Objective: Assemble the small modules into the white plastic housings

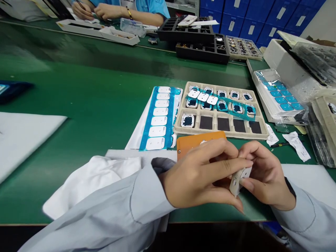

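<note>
No text legible. White labels (251, 29) on blue bins (258, 14): too small to read.

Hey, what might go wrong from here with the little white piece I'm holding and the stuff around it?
The small white part, pinched between the fingers of your left hand and right hand, might slip and fall near the table edge. The blue film strip lies across the tray, so catching it could disturb the pieces there.
</note>
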Demonstrator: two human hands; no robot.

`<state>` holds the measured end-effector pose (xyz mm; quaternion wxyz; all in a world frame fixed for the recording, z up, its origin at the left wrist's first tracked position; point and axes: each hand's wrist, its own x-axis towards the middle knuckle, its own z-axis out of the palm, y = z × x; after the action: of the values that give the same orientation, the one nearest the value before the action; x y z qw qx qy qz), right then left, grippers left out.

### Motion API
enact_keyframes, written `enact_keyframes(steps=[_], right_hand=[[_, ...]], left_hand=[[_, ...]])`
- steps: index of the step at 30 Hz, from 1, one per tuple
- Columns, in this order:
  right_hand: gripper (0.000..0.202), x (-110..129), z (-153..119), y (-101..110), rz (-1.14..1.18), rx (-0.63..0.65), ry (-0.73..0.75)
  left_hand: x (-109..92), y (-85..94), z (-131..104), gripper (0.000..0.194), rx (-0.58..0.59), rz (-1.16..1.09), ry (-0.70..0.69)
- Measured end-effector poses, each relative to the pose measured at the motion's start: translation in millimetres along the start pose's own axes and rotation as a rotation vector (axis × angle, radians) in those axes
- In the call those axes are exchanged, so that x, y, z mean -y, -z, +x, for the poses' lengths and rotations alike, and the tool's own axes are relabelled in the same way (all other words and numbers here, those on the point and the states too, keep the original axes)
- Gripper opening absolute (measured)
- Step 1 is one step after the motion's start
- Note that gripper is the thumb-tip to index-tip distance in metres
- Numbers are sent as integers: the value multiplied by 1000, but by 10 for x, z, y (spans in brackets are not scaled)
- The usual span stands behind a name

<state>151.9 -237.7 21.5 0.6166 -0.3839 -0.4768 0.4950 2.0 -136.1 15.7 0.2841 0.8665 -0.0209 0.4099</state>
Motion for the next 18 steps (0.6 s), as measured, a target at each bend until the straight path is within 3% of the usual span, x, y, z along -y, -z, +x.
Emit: enact_keyframes(steps=[18], right_hand=[[20, 7, 23, -10, -12, -22, -13]], left_hand=[[9, 9, 0, 51, 5, 9, -17]])
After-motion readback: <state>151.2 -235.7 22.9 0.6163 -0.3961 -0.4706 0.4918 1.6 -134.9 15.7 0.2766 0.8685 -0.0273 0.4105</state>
